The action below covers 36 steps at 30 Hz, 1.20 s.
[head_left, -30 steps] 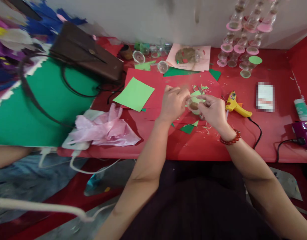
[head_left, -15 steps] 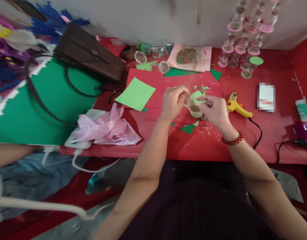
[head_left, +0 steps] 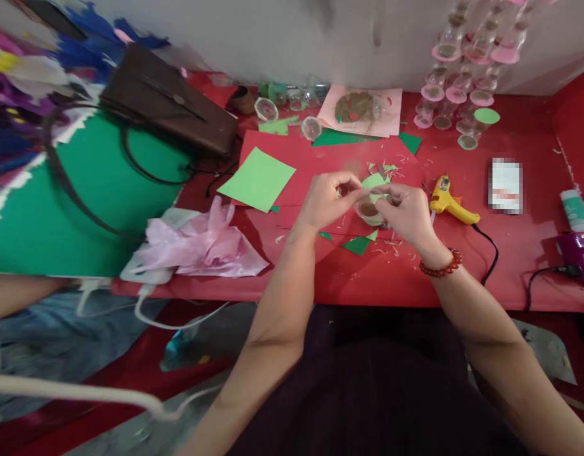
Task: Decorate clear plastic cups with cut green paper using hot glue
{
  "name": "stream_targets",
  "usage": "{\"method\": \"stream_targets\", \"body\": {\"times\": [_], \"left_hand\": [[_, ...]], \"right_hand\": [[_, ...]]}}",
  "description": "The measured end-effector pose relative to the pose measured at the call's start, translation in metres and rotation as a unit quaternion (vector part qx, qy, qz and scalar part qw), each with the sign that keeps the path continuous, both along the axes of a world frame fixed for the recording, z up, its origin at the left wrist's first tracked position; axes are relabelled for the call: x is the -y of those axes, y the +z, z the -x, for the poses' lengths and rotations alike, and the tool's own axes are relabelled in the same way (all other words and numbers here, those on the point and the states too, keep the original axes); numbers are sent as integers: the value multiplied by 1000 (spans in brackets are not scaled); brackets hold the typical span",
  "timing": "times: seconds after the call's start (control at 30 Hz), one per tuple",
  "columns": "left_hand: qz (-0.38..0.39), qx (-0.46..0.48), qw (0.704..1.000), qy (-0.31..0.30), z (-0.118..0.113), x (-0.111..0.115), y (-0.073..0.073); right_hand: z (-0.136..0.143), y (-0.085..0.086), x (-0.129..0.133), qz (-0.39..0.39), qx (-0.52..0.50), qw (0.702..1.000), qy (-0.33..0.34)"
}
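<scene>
My left hand [head_left: 336, 197] is closed in a pinch at the left rim of a clear round cup [head_left: 369, 210] with brown stuff inside. From the right, my right hand [head_left: 405, 209] pinches over the same cup, its fingertips almost meeting those of the left. Whatever lies between the fingertips is too small to make out. A light green paper piece [head_left: 376, 182] shows just behind the cup. Red sheets [head_left: 320, 161] and green scraps [head_left: 357, 245] lie around and under the hands. The yellow glue gun [head_left: 453, 204] rests right of my right hand.
Stacked clear cups with pink discs [head_left: 456, 94] stand at the back right. A light green sheet [head_left: 258, 179], a pink plastic bag [head_left: 209, 244] and a brown bag [head_left: 171, 101] are on the left. Pink paper [head_left: 391, 111] bearing a brown ring lies at the back.
My left hand has turned slightly and its fingertips have moved right, closer to those of my right hand above the cup. The right hand has barely moved.
</scene>
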<state>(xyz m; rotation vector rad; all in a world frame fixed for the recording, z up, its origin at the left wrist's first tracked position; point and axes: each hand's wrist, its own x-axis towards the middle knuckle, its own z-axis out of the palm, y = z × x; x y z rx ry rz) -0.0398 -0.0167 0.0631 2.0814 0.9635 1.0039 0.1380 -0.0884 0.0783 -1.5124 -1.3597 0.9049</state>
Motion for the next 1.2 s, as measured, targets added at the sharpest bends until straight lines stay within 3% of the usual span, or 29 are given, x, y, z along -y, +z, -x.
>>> {"method": "stream_targets", "body": {"times": [0.13,0.27,0.37,0.47,0.7,0.8,1.0,1.2], "left_hand": [[-63,-65,996,6,0,-1,-3],[-174,-106,978,-35,2,-6,-7],[-192,-102,975,-56,1,-9,-10],[-165,-56,984,-39,-2,-12,-13],[-53,57,995,68,-7,-21,-25],[-46,59,995,66,-5,-18,-20],[37,48,998,3,-7,-1,-7],[41,79,993,79,-16,7,-9]], "right_hand": [[2,0,1,-4,8,1000,1],[-1,3,0,2,23,1000,19],[-6,7,-1,9,13,999,45],[-9,8,0,18,-14,998,63],[-4,5,1,19,-28,997,67],[-4,3,-1,12,-29,998,50],[-7,-2,-4,-17,37,999,20],[-2,-4,-4,-70,78,994,-15]]}}
